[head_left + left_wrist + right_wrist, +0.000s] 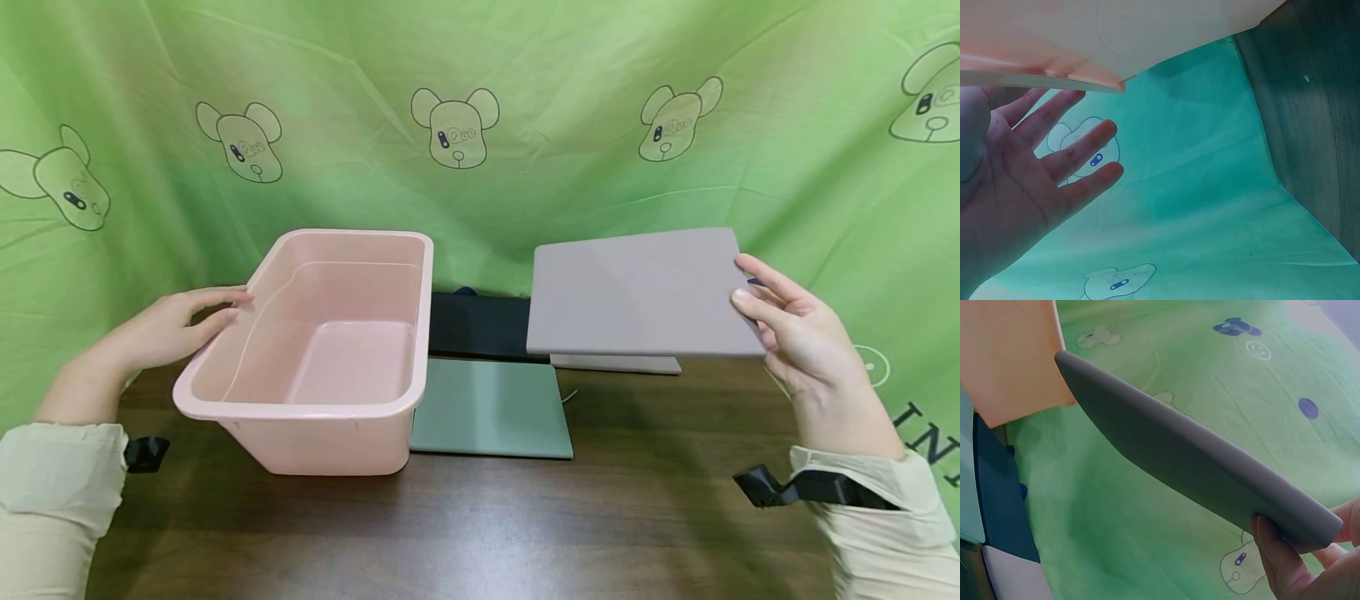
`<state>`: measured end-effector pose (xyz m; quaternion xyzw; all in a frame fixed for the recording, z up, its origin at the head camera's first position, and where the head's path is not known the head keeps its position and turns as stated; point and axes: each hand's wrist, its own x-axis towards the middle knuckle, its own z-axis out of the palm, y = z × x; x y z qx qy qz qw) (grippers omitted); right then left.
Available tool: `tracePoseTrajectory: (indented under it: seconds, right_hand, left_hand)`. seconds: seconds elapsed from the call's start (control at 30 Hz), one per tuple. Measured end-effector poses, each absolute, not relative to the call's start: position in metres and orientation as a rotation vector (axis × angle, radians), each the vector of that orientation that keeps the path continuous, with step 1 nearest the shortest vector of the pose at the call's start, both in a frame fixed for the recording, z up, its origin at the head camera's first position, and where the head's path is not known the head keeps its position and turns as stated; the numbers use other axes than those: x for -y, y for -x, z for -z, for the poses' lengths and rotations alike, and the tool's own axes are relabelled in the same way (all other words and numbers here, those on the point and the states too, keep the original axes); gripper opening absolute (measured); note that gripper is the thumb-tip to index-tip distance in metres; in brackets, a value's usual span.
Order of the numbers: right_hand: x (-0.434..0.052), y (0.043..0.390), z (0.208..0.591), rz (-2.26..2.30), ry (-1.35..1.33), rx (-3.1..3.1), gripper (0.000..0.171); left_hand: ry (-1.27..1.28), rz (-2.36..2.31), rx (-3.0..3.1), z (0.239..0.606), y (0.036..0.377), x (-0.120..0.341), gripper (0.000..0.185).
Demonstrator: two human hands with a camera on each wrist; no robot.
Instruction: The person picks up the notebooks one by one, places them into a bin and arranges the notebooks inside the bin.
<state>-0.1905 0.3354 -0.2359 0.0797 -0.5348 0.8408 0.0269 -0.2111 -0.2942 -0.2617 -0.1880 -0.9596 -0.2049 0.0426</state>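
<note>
My right hand (813, 342) pinches the right end of a grey notebook (637, 292), thumb on the near face and fingers behind. The notebook is raised and tilted over the right of the table; the right wrist view shows its rounded edge. At the left, a pink plastic tub (300, 408) stands upright with its inside bare. My left hand (168, 329) touches the tub's left rim with its fingertips; in the left wrist view its fingers (1079, 153) are straight and spread below the rim. A green notebook (491, 408) lies just right of the tub.
Behind the green notebook lies a black notebook (480, 325), partly hidden by the tub and the raised notebook. A light grey notebook (618, 363) shows under the raised one. A green printed curtain (570, 125) hangs behind the brown wooden table (480, 533).
</note>
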Motion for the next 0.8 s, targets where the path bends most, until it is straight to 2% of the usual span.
tracePoseTrajectory:
  seconds: [0.8]
  right_hand:
    - [-0.318,0.193,0.218,-2.551,-0.355,1.710,0.046]
  left_hand:
    - [0.598,0.620,2.899,0.262,0.211,0.295,0.038]
